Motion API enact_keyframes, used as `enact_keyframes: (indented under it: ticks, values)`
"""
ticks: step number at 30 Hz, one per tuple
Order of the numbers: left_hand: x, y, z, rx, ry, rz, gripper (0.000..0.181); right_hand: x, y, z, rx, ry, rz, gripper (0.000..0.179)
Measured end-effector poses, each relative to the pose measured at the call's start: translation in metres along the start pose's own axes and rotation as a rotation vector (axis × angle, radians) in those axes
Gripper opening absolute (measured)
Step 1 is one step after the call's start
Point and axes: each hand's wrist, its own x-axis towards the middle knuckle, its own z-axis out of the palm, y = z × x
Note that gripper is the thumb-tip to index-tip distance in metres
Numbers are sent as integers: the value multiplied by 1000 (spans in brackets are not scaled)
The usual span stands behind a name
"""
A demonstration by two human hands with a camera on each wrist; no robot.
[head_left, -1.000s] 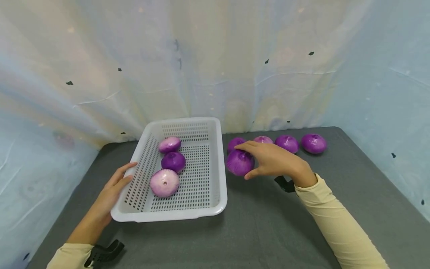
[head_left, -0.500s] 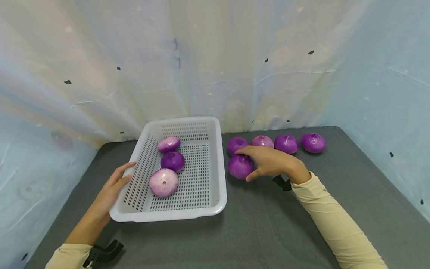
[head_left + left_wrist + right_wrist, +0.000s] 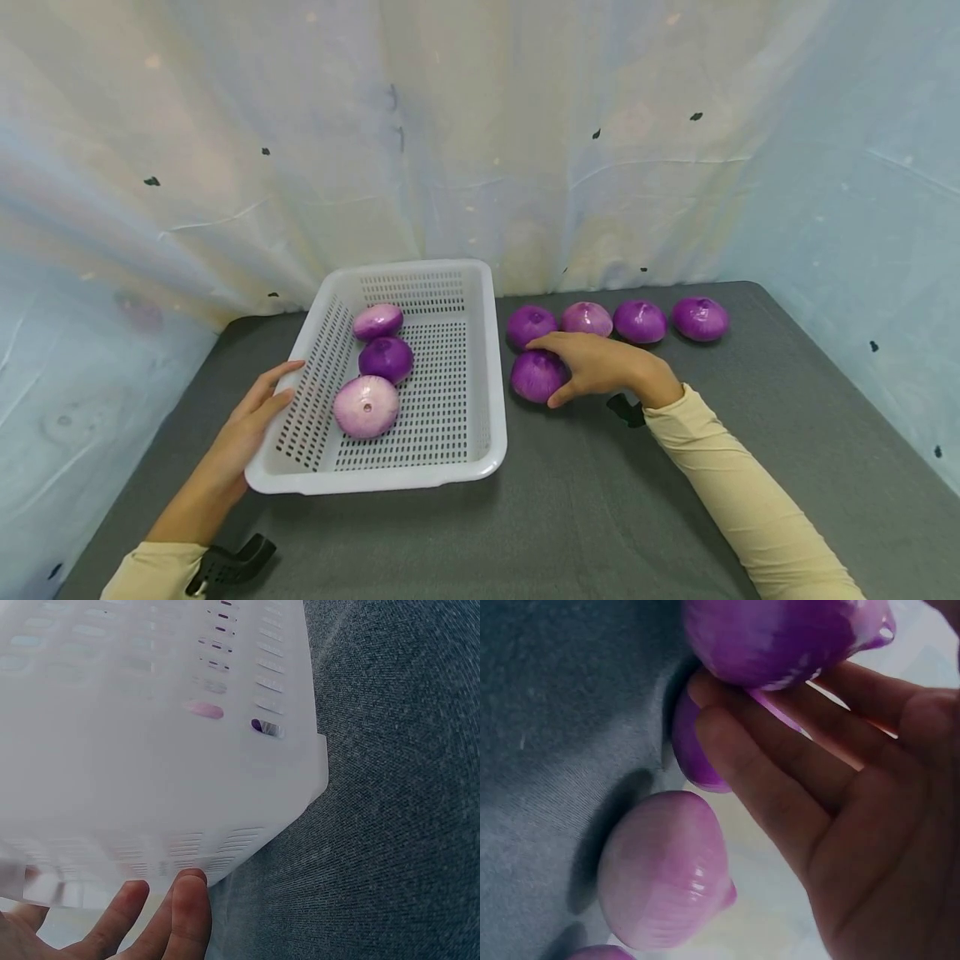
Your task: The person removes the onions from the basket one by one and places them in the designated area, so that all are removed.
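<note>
At the basket's left side, my left hand (image 3: 243,437) holds the rim of the white plastic basket (image 3: 495,375); in the left wrist view its fingers (image 3: 191,911) lie against the slotted outer wall. Inside the basket are a pink-purple onion (image 3: 378,322), a dark purple onion (image 3: 386,359) and a pale onion (image 3: 365,407), one in front of another. Right of the basket, my right hand (image 3: 603,364) holds a purple onion (image 3: 538,376) low at the table, thumb on the near side and fingers on the far side. That onion's underside is hidden.
Behind the held onion a row runs along the back edge: a purple onion (image 3: 531,325), a pinkish onion (image 3: 587,318), and two more purple onions (image 3: 640,322) to the right. A pale plastic sheet (image 3: 480,150) hangs behind the dark grey table (image 3: 570,517).
My right hand has lowered the purple onion slightly, toward the near side, uncovering more of the back row. My left hand and the basket have stayed in place.
</note>
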Motion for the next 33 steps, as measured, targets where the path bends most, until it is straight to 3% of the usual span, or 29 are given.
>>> enact_keyframes:
  ticks: [20, 33]
  values:
    - [0, 1, 0, 16, 17, -31, 50, 1, 3, 2, -2, -10, -7, 86]
    - [0, 0, 0, 4, 9, -19, 50, -3, -2, -4, -30, -60, 8, 92]
